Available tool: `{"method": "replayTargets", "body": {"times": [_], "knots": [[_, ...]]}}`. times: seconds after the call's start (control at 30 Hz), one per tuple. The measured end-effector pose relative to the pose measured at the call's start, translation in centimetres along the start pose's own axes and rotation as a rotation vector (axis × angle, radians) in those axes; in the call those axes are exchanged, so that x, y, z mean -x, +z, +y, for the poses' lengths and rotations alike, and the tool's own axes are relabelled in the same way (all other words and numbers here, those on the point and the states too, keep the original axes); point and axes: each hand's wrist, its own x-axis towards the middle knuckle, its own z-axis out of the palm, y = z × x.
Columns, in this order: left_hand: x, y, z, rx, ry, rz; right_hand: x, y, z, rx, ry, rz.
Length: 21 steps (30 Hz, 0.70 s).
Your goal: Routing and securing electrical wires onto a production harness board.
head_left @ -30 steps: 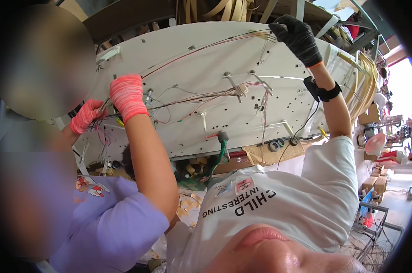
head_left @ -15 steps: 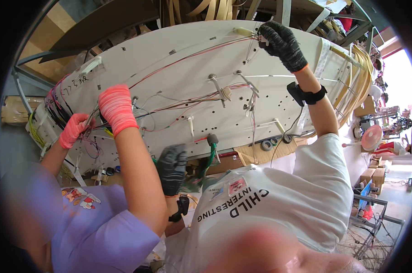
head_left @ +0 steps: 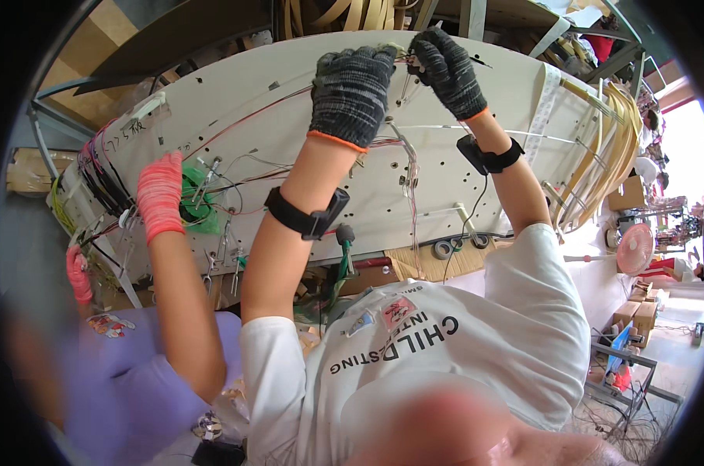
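Both my hands wear dark grey knit gloves with orange cuffs, raised to the far edge of a large white wiring board (head_left: 243, 97). My left hand (head_left: 353, 97) is closed at the bundle of thin red and white wires (head_left: 286, 97) running along the board; its back hides most of the grip. Close beside it on the right, my right hand (head_left: 447, 74) pinches the wire ends near a small pale piece (head_left: 402, 53). What exactly lies between the fingertips is too small to make out. More thin wires (head_left: 411, 210) hang down the board below my hands.
At left, a co-worker's pink-gloved hand (head_left: 162, 194) is beside a green round thing (head_left: 199, 200) on the board. Metal posts (head_left: 402, 136) stick out of the board. A green-handled tool (head_left: 344, 241), black tape rolls (head_left: 443, 248) and beige strip loops (head_left: 620, 140) are around it.
My left hand has risen from near my waist to the far edge of the board, beside my right hand. My right hand has shifted slightly left. The co-worker's hands have moved apart and lower.
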Motion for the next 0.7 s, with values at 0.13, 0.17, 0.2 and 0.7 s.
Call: {"method": "replayTargets", "body": {"times": [0.13,0.17,0.2,0.7], "knots": [[-1.1,0.8,-0.2,-0.015,0.169,0.248,-0.7,-1.2,2.2,0.856,-0.681,0.074],[-1.1,0.9,0.0,-0.032,0.166,0.217,-0.3,-1.3,2.6,0.853,-0.675,0.078],[-1.1,0.9,0.0,-0.037,0.162,0.212,-0.1,-0.9,2.4,0.629,-0.463,0.075],[-1.9,2.2,-1.8,-0.101,0.131,0.023,-0.5,2.9,2.9,0.192,-0.07,0.152]]}}
